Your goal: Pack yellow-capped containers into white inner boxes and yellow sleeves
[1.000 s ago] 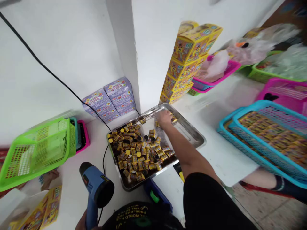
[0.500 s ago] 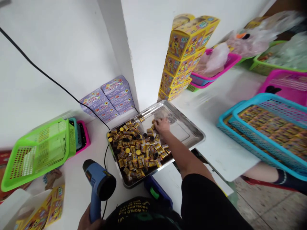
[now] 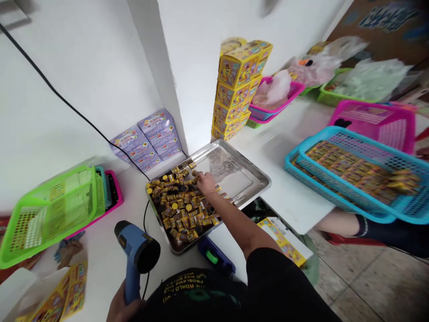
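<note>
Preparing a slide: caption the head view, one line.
Right hand among yellow packets on a steel tray; left hand grips a blue heat gun.

The camera rides on the person's head and faces forward and down, looking over their black shirt (image 3: 201, 297) from just above. It is close to the work: the right hand (image 3: 206, 183) and the metal tray (image 3: 234, 172) sit near the middle of the frame, with the left hand (image 3: 125, 304) and its heat gun (image 3: 137, 250) at the bottom edge. The wide view takes in the wall corner (image 3: 167, 67) above and the tiled floor (image 3: 368, 286) at lower right, with the upright lines leaning.
</note>
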Available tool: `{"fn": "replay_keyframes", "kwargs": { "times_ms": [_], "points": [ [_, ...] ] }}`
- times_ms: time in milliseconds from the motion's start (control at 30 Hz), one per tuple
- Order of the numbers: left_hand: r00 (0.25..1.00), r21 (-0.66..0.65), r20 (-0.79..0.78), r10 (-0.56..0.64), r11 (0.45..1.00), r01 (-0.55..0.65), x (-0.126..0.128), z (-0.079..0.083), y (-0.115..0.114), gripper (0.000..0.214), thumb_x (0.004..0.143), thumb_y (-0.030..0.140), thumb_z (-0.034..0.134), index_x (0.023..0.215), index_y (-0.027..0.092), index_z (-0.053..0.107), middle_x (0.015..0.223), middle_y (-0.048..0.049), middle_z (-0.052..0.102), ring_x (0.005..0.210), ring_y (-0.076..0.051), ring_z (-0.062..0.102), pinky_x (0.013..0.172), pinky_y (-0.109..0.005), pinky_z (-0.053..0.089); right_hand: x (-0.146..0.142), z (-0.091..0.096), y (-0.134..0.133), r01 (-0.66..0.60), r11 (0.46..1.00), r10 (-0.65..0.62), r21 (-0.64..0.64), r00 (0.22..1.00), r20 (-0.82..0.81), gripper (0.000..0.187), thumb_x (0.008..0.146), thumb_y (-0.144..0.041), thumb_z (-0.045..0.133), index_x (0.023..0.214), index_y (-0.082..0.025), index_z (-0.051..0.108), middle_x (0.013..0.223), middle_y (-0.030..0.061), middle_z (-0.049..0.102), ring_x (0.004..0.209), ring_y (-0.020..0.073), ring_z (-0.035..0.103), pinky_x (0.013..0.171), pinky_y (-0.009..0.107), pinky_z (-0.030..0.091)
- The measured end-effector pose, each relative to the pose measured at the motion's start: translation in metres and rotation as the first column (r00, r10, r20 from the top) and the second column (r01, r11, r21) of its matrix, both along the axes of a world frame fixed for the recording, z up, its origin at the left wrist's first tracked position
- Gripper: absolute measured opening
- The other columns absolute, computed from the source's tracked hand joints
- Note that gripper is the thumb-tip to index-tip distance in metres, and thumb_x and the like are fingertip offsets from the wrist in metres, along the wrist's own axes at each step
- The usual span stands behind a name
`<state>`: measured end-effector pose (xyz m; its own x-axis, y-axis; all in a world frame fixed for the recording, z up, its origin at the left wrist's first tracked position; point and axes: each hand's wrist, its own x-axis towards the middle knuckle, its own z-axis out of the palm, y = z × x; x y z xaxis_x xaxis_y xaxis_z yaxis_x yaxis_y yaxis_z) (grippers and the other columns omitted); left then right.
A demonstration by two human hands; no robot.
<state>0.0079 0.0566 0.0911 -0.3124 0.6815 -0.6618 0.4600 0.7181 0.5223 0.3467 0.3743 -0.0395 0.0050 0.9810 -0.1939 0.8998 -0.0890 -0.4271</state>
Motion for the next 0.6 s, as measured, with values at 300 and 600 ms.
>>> {"fn": "replay_keyframes", "kwargs": {
  "times_ms": [300, 600],
  "points": [
    [0.998, 0.1, -0.056, 0.037, 0.994, -0.031, 0.009, 0.014, -0.014, 0.031, 0.059, 0.048, 0.067, 0.077, 0.023, 0.059, 0.068, -0.001, 0.064, 0.069, -0.027, 0.062, 0.063, -0.036, 0.05, -0.039, 0.032, -0.063, -0.344, 0.939, 0.342, -0.023, 0.938, -0.049, 0.035, 0.099, -0.034, 0.059, 0.134, -0.033, 0.065, 0.129, 0.0094, 0.064, 0.119, 0.024, 0.058, 0.102, 0.036, 0.046],
    [0.992, 0.137, -0.024, 0.124, 0.983, -0.12, 0.002, 0.016, -0.026, 0.039, 0.059, 0.05, 0.071, 0.083, 0.021, 0.061, 0.068, -0.0008, 0.065, 0.068, -0.028, 0.063, 0.066, -0.038, 0.05, 0.051, 0.015, -0.053, 0.288, 0.929, -0.259, -0.232, 0.955, 0.147, 0.041, 0.103, -0.032, 0.046, 0.125, -0.007, 0.07, 0.118, 0.0255, 0.069, 0.109, 0.0318, 0.069, 0.087, 0.038, 0.052]
  ]
}}
